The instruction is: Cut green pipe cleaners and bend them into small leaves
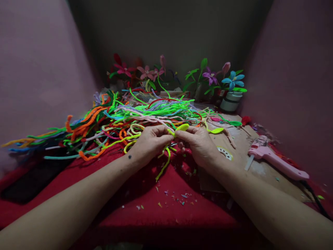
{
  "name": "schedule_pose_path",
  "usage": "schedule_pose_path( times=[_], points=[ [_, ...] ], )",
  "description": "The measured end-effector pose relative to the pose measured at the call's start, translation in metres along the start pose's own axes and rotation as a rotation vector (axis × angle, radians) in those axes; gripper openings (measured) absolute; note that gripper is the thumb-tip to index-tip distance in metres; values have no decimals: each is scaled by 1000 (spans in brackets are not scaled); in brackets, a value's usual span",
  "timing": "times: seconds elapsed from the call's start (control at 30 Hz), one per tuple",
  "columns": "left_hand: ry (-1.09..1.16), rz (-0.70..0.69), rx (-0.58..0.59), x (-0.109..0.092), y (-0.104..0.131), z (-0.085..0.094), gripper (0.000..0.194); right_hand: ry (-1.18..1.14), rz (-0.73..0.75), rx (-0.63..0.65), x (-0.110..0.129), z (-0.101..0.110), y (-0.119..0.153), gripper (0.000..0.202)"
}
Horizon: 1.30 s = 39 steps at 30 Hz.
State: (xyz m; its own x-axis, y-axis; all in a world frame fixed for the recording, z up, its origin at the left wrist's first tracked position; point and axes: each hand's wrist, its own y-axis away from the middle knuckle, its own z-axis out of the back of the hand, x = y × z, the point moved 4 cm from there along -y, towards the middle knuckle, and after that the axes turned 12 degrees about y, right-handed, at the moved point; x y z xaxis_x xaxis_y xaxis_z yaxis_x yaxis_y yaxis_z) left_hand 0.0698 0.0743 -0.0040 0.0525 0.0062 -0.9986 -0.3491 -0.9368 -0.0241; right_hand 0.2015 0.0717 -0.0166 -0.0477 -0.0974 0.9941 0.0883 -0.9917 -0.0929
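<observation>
Both hands meet at the middle of the table, pinching one yellow pipe cleaner [182, 128] between them. Its upper part is bent into a leaf-shaped loop. My left hand [153, 140] is closed on one end, thumb against forefinger. My right hand [201, 142] grips it close to the base of the loop. Below the fingers hangs a loose yellow pipe cleaner strand [164, 168]; whether it joins the held piece is hidden. A second yellow leaf shape [216, 131] lies just beyond my right hand.
A heap of coloured pipe cleaners [156, 111] spreads behind my hands. On the right, a pink glue gun [278, 159] rests on cardboard [260, 170]. Pipe cleaner flowers stand at the back, one in a white jar [231, 101]. A dark flat object [33, 180] lies left. Scraps dot the red cloth [145, 215].
</observation>
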Motion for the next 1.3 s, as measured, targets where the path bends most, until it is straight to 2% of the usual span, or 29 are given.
schedule_pose_path(
  times=[0.17,0.57,0.7,0.77,0.83,1.0,1.07,1.1,1.17,1.23,1.3],
  points=[
    [-5,-19,-15,-1,0,0,11,116,27,-17,3,0,2,12],
    [-124,-78,-50,-5,3,-1,6,169,39,24,4,-1,2,14],
    [-171,-150,-43,-6,2,-1,4,151,39,53,4,-2,1,13],
    [-232,-228,-26,-6,2,-1,3,158,41,59,5,-2,2,13],
    [-375,-366,-25,-7,3,-1,5,163,44,58,5,-2,2,14],
    [-1087,-934,-7,-10,18,-10,18,125,31,45,5,-2,3,13],
    [-1248,-1010,15,-10,21,-14,23,86,25,49,4,-3,2,12],
    [-1235,-984,11,-11,21,-14,22,74,20,53,4,-3,2,12],
    [-1014,-822,-13,-14,17,-9,17,66,17,54,5,-3,1,13],
    [-639,-529,-16,-14,9,0,10,64,31,45,6,-3,1,14],
    [-265,-209,12,-8,3,5,12,60,60,39,8,-3,2,13]
  ],
)
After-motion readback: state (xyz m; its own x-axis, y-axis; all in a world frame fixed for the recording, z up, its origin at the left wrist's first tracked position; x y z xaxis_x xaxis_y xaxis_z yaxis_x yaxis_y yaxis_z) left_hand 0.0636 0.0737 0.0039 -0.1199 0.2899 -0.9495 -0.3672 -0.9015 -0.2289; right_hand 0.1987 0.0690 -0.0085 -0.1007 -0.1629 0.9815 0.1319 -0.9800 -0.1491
